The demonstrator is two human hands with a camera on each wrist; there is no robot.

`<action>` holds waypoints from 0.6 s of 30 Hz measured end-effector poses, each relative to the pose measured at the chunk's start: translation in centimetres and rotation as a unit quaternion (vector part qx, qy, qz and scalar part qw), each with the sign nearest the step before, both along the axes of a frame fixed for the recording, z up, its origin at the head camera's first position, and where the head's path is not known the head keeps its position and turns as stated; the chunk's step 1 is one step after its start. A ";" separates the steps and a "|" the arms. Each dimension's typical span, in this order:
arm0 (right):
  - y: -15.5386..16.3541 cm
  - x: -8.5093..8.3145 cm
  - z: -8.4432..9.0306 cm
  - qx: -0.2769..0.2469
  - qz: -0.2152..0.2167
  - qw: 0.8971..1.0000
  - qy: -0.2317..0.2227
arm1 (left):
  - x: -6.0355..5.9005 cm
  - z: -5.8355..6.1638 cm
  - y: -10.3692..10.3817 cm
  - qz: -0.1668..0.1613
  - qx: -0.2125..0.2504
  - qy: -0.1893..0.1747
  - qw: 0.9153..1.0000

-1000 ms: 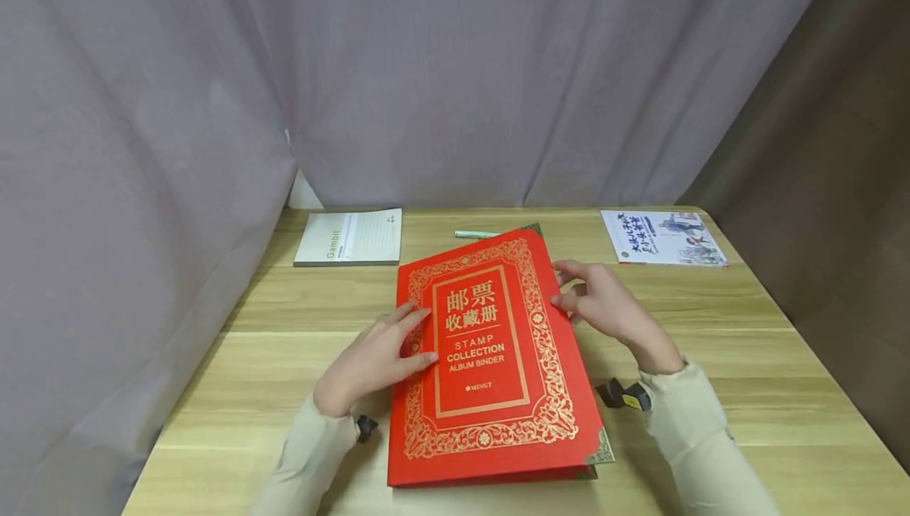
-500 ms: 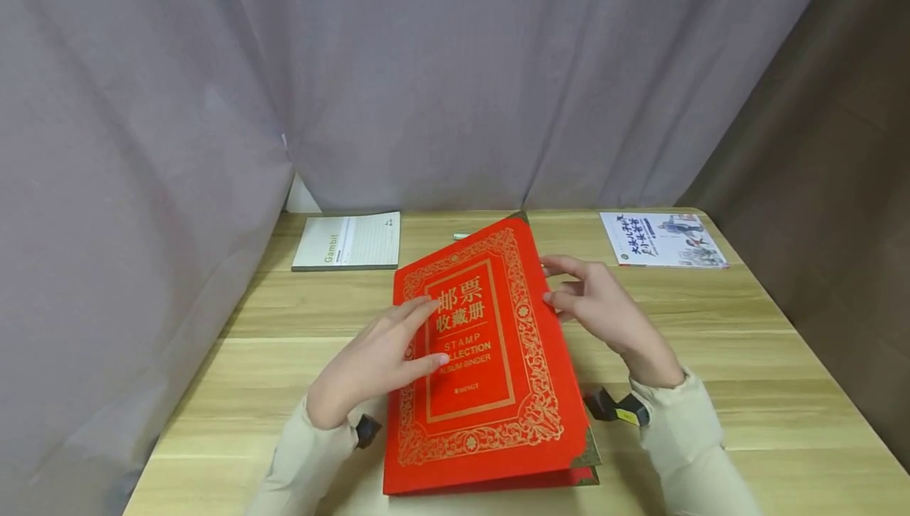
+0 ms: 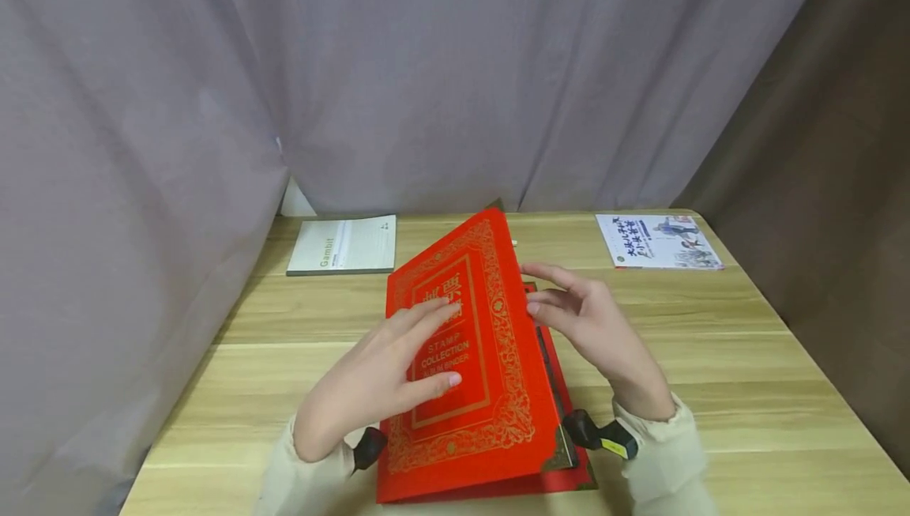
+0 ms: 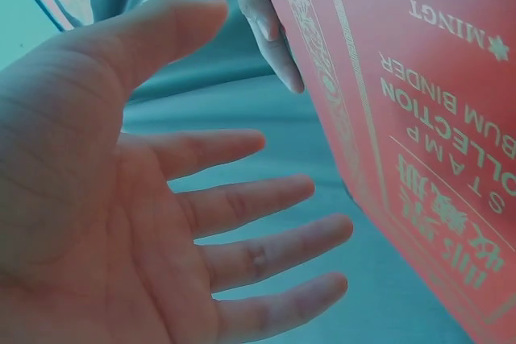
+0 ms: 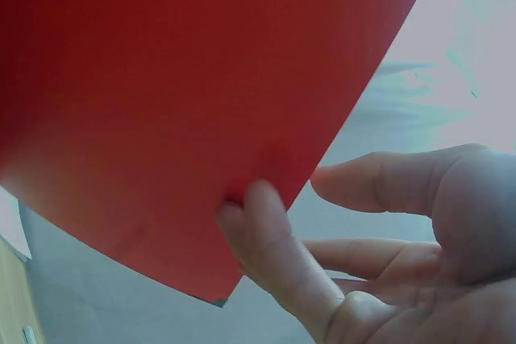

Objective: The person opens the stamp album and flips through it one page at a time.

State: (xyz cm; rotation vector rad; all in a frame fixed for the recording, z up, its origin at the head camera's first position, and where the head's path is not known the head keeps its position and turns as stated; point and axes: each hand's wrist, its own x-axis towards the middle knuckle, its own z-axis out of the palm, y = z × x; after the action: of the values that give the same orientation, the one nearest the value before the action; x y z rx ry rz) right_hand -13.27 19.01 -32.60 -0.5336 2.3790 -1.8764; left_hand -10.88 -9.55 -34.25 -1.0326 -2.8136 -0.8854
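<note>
A red stamp album (image 3: 462, 358) with gold ornament and lettering lies at the middle of the wooden table (image 3: 746, 358). Its front cover stands tilted up on its right side, hinged at the left. My right hand (image 3: 569, 318) is at the cover's raised right edge, fingers fairly straight. In the right wrist view one fingertip touches the cover's plain red inner side (image 5: 177, 102), the right hand (image 5: 363, 263) spread beside it. My left hand (image 3: 398, 366) lies with straight fingers against the cover's printed face. In the left wrist view the left hand (image 4: 161, 223) is spread beside the lettered cover (image 4: 419, 102).
A grey "Gambit" notebook (image 3: 343, 245) lies at the back left of the table. A printed booklet (image 3: 657, 241) lies at the back right. Grey curtains hang close behind and to the left, a brown one to the right.
The album's cover has swung up from nearly flat to steeply tilted, its right edge rising leftward with my right hand. My left hand slid further onto the cover's face.
</note>
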 end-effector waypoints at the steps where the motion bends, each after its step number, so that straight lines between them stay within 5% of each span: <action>1: -0.1 0.1 -0.1 -0.006 0.007 1.000 0.006 | 0.1 0.1 -0.1 -0.001 -0.001 0.007 1.000; 13: -0.8 -0.4 -1.4 -0.009 0.110 0.990 0.093 | 1.3 0.2 1.1 -0.079 0.031 0.086 0.993; 18: -0.7 -0.3 -1.3 -0.010 0.145 0.983 0.110 | 1.2 -0.3 1.5 -0.080 0.032 0.082 0.993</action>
State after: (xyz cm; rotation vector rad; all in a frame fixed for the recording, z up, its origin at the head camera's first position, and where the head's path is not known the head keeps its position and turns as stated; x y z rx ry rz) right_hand -13.61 18.29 -33.85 -1.0764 2.2534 -1.7935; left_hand -9.64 -8.01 -34.51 -1.2737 -2.5814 -0.8539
